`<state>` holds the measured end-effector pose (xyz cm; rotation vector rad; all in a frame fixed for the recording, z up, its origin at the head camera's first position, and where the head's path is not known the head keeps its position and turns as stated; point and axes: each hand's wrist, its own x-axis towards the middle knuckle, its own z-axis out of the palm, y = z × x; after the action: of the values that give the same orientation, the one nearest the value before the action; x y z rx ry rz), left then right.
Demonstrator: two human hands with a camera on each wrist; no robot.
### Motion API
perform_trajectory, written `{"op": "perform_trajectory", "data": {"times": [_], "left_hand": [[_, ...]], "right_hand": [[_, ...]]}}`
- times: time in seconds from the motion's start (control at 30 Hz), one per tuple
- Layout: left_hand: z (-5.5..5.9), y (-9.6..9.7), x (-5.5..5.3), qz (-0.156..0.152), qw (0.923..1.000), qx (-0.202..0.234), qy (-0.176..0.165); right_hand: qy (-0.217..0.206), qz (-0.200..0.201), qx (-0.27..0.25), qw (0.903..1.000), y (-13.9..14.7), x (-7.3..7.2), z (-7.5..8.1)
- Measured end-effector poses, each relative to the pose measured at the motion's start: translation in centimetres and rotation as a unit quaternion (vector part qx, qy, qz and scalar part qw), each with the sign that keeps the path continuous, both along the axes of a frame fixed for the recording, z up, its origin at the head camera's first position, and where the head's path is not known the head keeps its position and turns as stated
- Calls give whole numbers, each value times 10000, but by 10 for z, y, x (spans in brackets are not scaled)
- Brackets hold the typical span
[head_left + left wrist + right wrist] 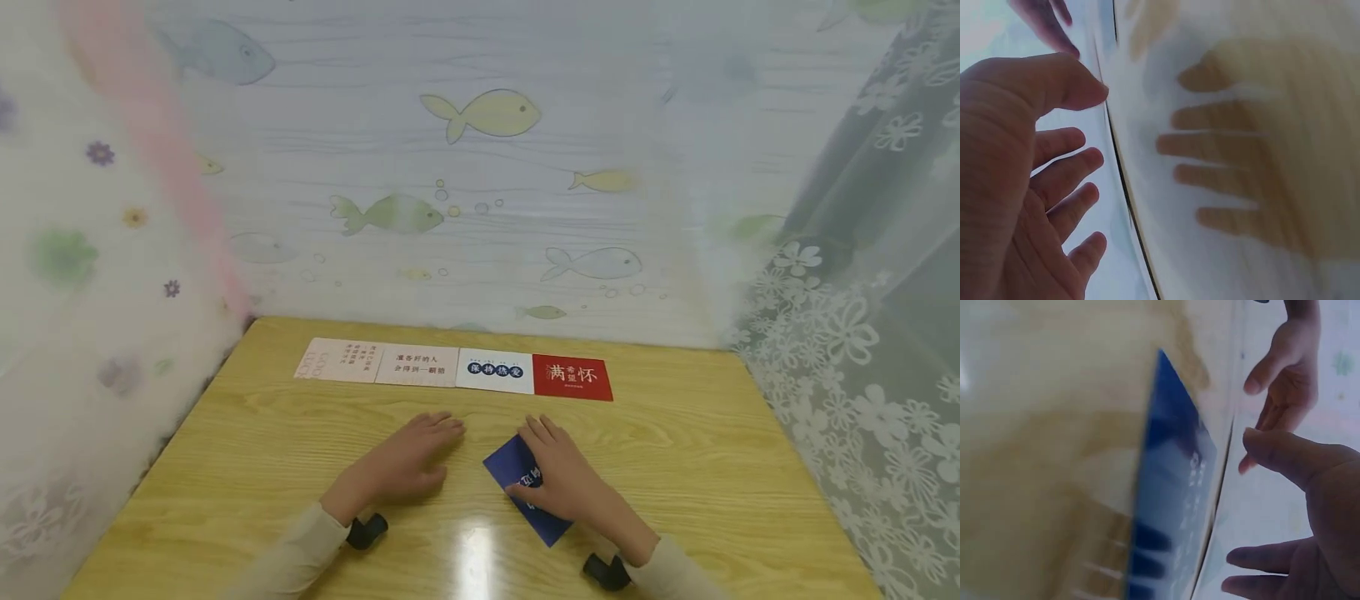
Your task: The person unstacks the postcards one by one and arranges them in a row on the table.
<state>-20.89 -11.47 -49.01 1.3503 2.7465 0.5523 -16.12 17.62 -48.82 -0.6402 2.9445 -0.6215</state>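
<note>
A dark blue card [503,459] with white characters lies slanted on the wooden table, under my right hand [564,477]. In the right wrist view, a gap shows between the fingers and the blue card [1169,456], and the fingers are spread and hold nothing. Left of the card, my left hand [408,461] is over the table with its fingers extended. The left wrist view shows that hand [1029,150] holding nothing, its reflection on the tabletop. Farther back, a row holds two pale pink cards [416,367], a white card [495,385] and a red card [573,392].
The wooden table [675,467] ends at a fish-patterned curtain [480,208] at the back. A flowered cloth [90,317] hangs at the left, and lace with white flowers [847,392] at the right. A black wrist device [367,531] sits by each sleeve.
</note>
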Motion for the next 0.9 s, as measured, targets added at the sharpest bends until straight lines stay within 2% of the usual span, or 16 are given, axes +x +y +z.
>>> {"op": "perform_trajectory", "data": {"times": [0.1, 0.27, 0.33, 0.47, 0.67, 0.8, 0.9], "left_hand": [[-1, 20, 7, -213, 9994, 54, -285], [-5, 42, 12, -256, 9971, -174, -690], [-6, 47, 13, -235, 9967, -301, -722], [-7, 50, 16, -221, 9969, -486, -573], [-3, 47, 20, -277, 9968, -603, -435], [-3, 48, 20, -275, 9967, -620, -443], [-4, 50, 19, -270, 9966, -586, -505]], "right_hand": [[-115, -316, 44, 9994, 12, 17, -2], [-331, -683, 235, 9968, 26, 41, -6], [-430, -749, 315, 9958, 30, 47, -7], [-553, -837, 250, 9946, 36, 54, -6], [-585, -544, 30, 9968, 46, 53, -6], [-593, -127, -81, 9981, 53, 50, -7], [-804, 216, -165, 9964, 57, 49, -7]]}}
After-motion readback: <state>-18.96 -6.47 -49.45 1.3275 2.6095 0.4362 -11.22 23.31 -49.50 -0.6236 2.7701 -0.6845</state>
